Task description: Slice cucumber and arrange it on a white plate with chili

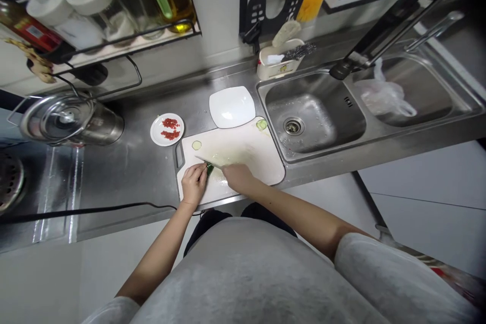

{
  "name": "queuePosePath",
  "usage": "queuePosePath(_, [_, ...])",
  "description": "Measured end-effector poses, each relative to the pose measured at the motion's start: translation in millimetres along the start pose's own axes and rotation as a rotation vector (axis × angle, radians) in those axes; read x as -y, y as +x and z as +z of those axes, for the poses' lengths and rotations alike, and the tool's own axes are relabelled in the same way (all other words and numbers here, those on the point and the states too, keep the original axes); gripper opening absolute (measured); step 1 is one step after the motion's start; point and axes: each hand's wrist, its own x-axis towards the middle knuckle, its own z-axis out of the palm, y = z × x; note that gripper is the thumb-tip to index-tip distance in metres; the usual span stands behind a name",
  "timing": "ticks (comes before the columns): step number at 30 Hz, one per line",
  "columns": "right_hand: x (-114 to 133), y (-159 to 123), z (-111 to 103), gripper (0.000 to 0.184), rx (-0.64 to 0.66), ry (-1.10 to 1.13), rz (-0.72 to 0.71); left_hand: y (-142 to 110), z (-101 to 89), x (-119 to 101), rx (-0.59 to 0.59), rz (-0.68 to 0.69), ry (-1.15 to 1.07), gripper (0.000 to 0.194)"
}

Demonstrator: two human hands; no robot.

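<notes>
A dark green piece of cucumber [210,167] lies on the white cutting board [261,157], and my left hand [194,182] presses it down with curled fingers. In my right hand [238,177] is a knife [207,161], gripped by its handle, which my fist hides. Its blade points left and lies right at the cucumber, close to my left fingertips. One pale cucumber slice [196,145] rests by the board's upper left part. A few more slices [261,124] sit together at the upper right corner.
Behind the board are an empty white plate [232,106] and a small plate with chopped red bits [167,136]. A double sink [311,111] adjoins on the right. A steel pot [94,121] stands left; a black cable [114,207] runs along the counter front.
</notes>
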Motion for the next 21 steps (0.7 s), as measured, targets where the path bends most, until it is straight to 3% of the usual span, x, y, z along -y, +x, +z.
queuePosePath(7, [-2.3, -15.1, 3.6, 0.028, -0.05, -0.077, 0.076, -3.1, -2.8, -5.6, 0.011, -0.037, 0.044, 0.027])
queuePosePath(12, [-19.6, -42.2, 2.6, 0.029, -0.181, -0.172, 0.093, 2.9, -12.1, -14.9, -0.173, -0.204, 0.049, 0.031])
queuePosePath(14, [-27.1, -51.6, 0.9, 0.031, -0.221, -0.228, 0.079, 13.6, -17.5, -22.8, -0.176, -0.216, 0.042, 0.031])
queuePosePath(18, [-36.9, -62.8, -1.7, 0.037, -0.264, -0.301, 0.065, 41.4, -24.8, -43.7, 0.111, -0.12, 0.043, 0.032])
queuePosePath(21, [-40.3, -66.9, -1.9, 0.039, -0.294, -0.332, 0.059, 55.9, -24.7, -55.0, 0.28, -0.126, 0.044, 0.032])
